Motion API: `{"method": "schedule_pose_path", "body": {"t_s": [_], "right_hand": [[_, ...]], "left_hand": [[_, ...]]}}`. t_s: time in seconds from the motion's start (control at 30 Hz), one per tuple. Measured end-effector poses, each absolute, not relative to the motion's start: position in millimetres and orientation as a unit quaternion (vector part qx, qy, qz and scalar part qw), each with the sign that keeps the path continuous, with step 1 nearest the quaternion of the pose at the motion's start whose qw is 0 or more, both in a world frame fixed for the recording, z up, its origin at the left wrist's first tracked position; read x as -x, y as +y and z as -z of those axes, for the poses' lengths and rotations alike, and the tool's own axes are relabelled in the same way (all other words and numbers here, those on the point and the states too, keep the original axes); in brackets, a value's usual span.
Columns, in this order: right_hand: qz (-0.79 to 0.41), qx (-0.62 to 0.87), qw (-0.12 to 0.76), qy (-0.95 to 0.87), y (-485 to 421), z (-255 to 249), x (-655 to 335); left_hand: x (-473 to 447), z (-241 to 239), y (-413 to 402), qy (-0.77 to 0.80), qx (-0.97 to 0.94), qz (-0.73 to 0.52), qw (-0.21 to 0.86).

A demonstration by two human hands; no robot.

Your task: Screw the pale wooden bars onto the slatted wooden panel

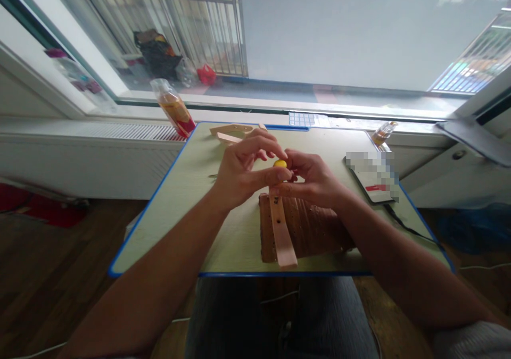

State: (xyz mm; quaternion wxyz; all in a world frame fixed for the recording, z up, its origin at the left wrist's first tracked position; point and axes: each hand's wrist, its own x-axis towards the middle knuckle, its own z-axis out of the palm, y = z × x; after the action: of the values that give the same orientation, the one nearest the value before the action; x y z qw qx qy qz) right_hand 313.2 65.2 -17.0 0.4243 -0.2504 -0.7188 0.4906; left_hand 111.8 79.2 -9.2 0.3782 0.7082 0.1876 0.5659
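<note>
My left hand [243, 170] and my right hand [313, 178] meet above the middle of a small green table [179, 199]. Between their fingertips is a small yellow round piece [280, 164], pinched from both sides. A pale wooden strip with holes [282, 231] hangs down from the hands and rests over a brown perforated wooden board [315, 228] lying on the table. Which hand grips the strip's upper end is hidden by the fingers.
More pale wooden strips [231, 132] lie at the table's far edge. A bottle of orange liquid [173, 108] leans at the far left corner, a small bottle [384, 132] at the far right. A flat dark-edged device [373, 181] with a cable lies to the right.
</note>
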Motion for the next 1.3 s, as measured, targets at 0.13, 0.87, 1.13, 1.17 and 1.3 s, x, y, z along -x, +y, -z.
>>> {"method": "schedule_pose_path", "body": {"t_s": [0.13,0.87,1.13,1.17,1.3], "right_hand": [[-0.505,0.257,0.428,-0.704,67,21,-312],[-0.446,0.267,0.394,-0.758,61,7,-316],[-0.396,0.285,0.435,-0.757,54,-11,-320],[-0.405,0.294,0.439,-0.746,53,-11,-320],[-0.453,0.299,0.454,-0.706,54,-5,-321]], "left_hand": [[-112,10,80,0.184,-0.704,-0.574,0.375],[-96,-7,76,0.217,-0.703,-0.551,0.393],[-9,-6,90,0.523,-0.721,-0.425,0.161],[1,-1,89,0.553,-0.735,-0.367,0.14],[24,13,87,0.61,-0.775,-0.163,0.029]]}}
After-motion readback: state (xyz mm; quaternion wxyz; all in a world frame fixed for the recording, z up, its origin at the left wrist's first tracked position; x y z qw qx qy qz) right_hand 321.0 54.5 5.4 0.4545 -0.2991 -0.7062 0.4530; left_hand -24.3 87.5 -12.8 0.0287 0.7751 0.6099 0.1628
